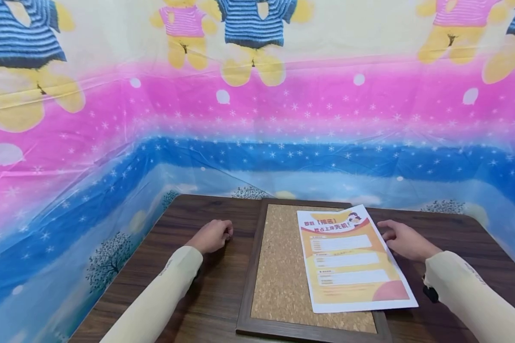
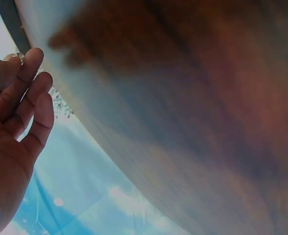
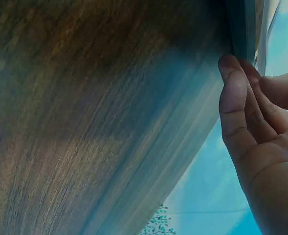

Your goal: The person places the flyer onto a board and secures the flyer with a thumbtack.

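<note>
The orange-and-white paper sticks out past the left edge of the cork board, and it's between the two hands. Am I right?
Not quite: the orange-and-white paper sticks out past the right edge of the cork board, as the head view shows. It is between the left hand and the right hand.
</note>
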### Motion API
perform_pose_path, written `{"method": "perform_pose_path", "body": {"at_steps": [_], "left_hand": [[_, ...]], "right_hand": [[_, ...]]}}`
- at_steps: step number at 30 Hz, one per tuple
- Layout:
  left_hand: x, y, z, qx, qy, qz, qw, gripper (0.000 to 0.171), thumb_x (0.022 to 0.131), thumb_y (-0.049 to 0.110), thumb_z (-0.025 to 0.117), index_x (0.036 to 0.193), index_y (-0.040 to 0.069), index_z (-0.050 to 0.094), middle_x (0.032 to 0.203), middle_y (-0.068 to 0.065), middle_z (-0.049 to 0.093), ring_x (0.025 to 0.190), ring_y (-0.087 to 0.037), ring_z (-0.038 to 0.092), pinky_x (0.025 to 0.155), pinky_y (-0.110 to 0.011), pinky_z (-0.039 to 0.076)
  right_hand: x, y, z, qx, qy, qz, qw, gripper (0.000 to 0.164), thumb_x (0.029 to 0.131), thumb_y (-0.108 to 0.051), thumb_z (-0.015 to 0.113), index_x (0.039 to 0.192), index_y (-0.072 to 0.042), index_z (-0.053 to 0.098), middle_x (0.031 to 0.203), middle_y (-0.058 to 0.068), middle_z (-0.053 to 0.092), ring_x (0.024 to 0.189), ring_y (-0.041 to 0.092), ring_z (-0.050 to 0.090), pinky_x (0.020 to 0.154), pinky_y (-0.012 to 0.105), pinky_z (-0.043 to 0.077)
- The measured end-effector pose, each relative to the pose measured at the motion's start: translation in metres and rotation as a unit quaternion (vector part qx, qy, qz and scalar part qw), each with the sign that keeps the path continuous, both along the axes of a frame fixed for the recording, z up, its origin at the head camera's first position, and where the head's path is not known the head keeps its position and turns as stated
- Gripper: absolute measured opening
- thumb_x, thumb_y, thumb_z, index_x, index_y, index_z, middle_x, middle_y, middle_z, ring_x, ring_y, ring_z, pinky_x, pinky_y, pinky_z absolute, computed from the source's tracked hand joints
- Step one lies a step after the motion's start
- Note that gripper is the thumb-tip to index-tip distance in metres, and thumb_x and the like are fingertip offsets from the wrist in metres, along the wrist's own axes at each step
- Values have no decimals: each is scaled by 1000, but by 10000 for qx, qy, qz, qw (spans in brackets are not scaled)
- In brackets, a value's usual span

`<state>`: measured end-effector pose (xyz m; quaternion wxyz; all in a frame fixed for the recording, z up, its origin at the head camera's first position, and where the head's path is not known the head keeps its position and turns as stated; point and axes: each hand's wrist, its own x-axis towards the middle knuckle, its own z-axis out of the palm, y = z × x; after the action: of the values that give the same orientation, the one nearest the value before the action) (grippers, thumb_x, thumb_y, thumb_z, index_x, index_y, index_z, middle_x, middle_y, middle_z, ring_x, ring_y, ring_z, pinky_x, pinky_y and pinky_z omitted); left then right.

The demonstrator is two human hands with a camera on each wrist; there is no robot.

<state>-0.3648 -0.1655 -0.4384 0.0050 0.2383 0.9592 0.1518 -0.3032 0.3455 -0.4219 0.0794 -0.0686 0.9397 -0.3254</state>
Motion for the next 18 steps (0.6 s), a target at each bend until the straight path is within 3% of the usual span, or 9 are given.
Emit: {"method": "perform_pose_path", "body": {"at_steps": [7,18], "left_hand": [[-2,3,3,43,49,-25,10000,12,93,0,53,90,10,59,79,2,55,69,-13,50,63,-31,43],[-1,12,6,234,146,-184,9994,10,94,1,53,90,9,59,77,3,51,73,-15,46,65,-33,41]], "right_hand": [[2,-12,-4,-196,50,265,9994,54,85,4,59,136,3,42,102,13,58,85,24,56,64,35,47],[3,-30,-8,-129,131,400,9990,44,85,2,63,128,2,53,105,12,57,88,24,54,68,34,48]]}}
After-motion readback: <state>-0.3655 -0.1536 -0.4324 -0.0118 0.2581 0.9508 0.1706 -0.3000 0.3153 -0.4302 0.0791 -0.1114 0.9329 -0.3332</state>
